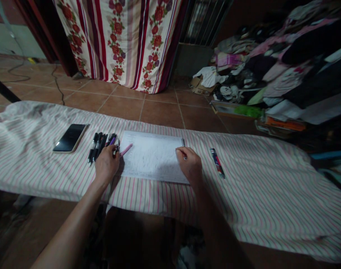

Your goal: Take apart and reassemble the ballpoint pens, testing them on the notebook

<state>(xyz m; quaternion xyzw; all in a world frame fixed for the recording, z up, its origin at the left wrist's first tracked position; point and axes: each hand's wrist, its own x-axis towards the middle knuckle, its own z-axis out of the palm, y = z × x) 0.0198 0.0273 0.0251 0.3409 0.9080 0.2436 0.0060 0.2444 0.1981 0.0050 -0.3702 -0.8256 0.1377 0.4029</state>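
My left hand (107,161) is over the right end of a row of pens, its fingers closed. A pink pen (126,150) sticks out from beside its thumb, slanting over the left edge of an open spiral notebook (153,153). Against its fingertips lies a purple pen (112,141), with several black pens (96,147) to the left. My right hand (190,164) rests curled on the notebook's right edge by the spiral. A small dark tip shows under its fingers, but what it holds is mostly hidden. The notebook page bears faint marks.
A phone (71,138) lies left of the pens. Right of the notebook is a slim dark-and-red packet (217,163). A striped cloth (260,186) covers the table. Beyond are a tiled floor (162,110), a floral curtain (125,45) and heaped clothes (282,71).
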